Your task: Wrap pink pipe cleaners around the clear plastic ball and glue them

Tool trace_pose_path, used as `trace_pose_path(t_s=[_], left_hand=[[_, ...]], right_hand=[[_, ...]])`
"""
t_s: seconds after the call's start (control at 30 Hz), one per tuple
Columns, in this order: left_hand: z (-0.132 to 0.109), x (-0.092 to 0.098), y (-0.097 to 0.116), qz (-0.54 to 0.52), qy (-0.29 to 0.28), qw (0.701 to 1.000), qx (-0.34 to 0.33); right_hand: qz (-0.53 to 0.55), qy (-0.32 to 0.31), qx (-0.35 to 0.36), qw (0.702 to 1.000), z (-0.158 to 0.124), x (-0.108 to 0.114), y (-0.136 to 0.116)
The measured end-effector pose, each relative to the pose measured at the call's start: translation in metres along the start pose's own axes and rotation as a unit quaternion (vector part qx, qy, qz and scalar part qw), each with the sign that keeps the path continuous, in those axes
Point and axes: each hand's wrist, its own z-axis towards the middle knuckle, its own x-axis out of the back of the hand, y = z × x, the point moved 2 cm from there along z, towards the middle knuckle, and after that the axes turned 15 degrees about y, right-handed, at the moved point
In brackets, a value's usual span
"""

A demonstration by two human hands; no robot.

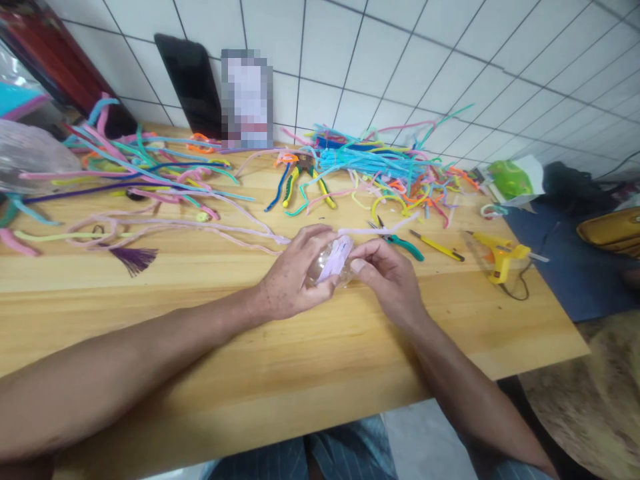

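Observation:
My left hand and my right hand meet at the middle of the wooden table. Between them they hold a small clear round object wrapped with pale lilac pipe cleaner. Fingers of both hands are curled around it. A lilac pipe cleaner strand runs from the object toward the right, just above my right hand.
Heaps of coloured pipe cleaners lie along the back, and more lie on the left. Yellow-handled pliers, green-handled cutters, a yellow craft knife, a yellow glue gun and a purple tassel lie nearby. A black phone leans on the tiled wall.

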Motion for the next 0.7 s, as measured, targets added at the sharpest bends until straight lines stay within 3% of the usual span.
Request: trace_pose_path(t_s=[0.2, 0.4, 0.47, 0.6, 0.7], left_hand=[[0.0, 0.0, 0.0, 0.002, -0.007, 1.0, 0.007], [-0.001, 0.001, 0.002, 0.007, -0.009, 1.0, 0.024], [0.0, 0.001, 0.002, 0.007, -0.011, 1.0, 0.021], [0.0, 0.001, 0.001, 0.006, -0.011, 1.0, 0.015], [-0.002, 0.0, 0.001, 0.005, -0.007, 1.0, 0.016]], right_hand=[[-0.013, 0.018, 0.02, 1.0, 0.003, 0.004, -0.006], [-0.052, 0.128, -0.025, 0.99, 0.027, 0.035, -0.007], [-0.062, 0.104, -0.063, 0.991, 0.033, 0.039, -0.001], [-0.099, -0.005, -0.131, 0.986, 0.037, 0.03, 0.013], [-0.095, -0.03, -0.155, 0.983, 0.037, 0.018, 0.022]])
